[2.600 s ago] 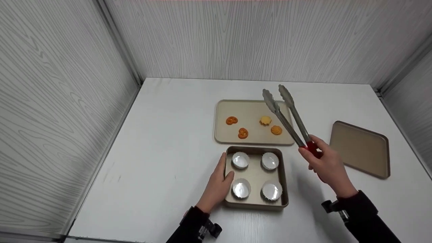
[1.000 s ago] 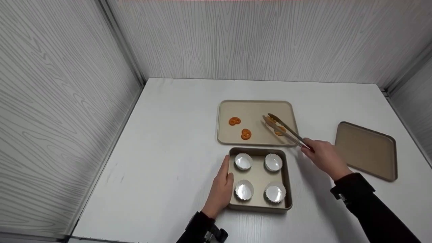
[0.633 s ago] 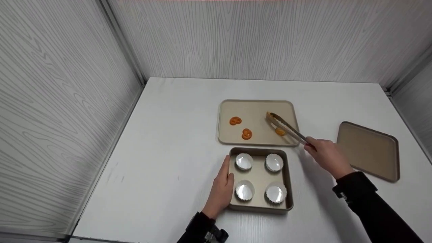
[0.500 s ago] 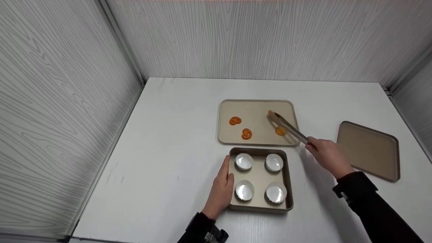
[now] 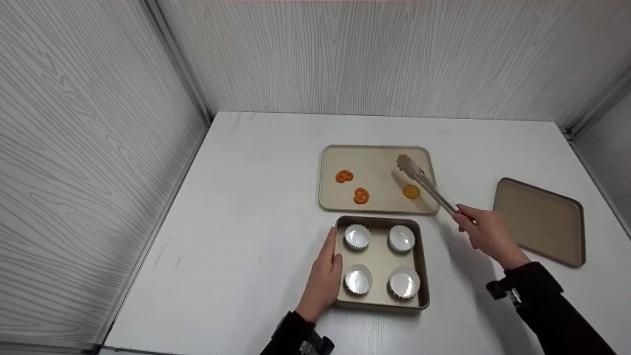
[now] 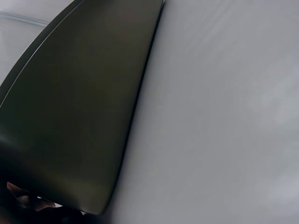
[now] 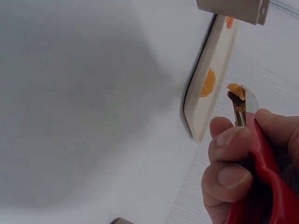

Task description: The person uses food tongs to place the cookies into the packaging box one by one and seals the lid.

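Observation:
In the head view my right hand point(image 5: 488, 236) grips red-handled metal tongs point(image 5: 436, 194) above the far baking tray point(image 5: 345, 202). Pinched between the tong tips is a yellow cookie point(image 7: 237, 89), mostly covered by them. A swirl cookie point(image 5: 411, 191) lies on that tray below the tongs, with two pretzel-shaped cookies point(image 5: 344, 176) to the left. My left hand point(image 5: 323, 283) rests straight-fingered along the left wall of a deep square pan point(image 5: 379, 261), thumb at its rim. Inside the pan stand several white paper baking cups point(image 5: 357, 236), nothing visible in them.
To the right, a second shallow tray point(image 5: 540, 222) lies at an angle on the white table point(image 5: 222, 222). Wood-grain panels point(image 5: 369, 59) close off the back and both sides. The pan sits just in front of the far tray.
The tongs reached down to the far tray, closed on the yellow cookie and lifted it slightly. My right hand has since drawn back a little. The left hand stays by the pan.

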A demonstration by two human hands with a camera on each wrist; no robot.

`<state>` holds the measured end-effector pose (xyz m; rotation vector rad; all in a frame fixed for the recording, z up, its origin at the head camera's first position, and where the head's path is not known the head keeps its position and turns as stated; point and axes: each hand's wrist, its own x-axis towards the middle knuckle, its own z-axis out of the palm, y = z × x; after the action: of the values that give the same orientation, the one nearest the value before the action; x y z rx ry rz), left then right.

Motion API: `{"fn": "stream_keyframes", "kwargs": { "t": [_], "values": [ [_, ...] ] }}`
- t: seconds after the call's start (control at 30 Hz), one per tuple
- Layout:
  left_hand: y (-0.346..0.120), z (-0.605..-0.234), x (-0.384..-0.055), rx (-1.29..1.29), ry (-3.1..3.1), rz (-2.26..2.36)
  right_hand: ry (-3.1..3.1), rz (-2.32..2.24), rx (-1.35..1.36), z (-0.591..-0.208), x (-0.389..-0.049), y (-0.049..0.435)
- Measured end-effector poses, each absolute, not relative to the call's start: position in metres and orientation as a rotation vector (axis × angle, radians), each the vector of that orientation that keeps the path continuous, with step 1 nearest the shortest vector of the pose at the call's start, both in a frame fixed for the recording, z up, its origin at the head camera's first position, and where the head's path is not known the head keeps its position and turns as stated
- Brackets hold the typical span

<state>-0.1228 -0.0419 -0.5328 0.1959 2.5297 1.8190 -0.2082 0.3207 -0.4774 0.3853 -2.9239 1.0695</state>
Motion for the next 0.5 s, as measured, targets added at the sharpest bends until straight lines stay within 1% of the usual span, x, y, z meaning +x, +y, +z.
{"fn": "stream_keyframes", "kwargs": {
  "t": [0.1, 0.23, 0.4, 0.5],
  "values": [
    [-0.042, -0.533, -0.122, 0.199, 2.528, 1.819, -2.974, 1.257, 0.277, -0.472, -0.197, 0.324],
    [-0.042, -0.532, -0.122, 0.2, 2.523, 1.811, -3.028, 1.393, 0.154, -0.462, -0.179, 0.327],
    [-0.042, -0.531, -0.121, 0.191, 2.52, 1.807, -3.076, 1.421, 0.079, -0.448, -0.156, 0.331],
    [-0.043, -0.531, -0.121, 0.187, 2.516, 1.81, -3.099, 1.378, 0.09, -0.441, -0.142, 0.333]
  ]
}}
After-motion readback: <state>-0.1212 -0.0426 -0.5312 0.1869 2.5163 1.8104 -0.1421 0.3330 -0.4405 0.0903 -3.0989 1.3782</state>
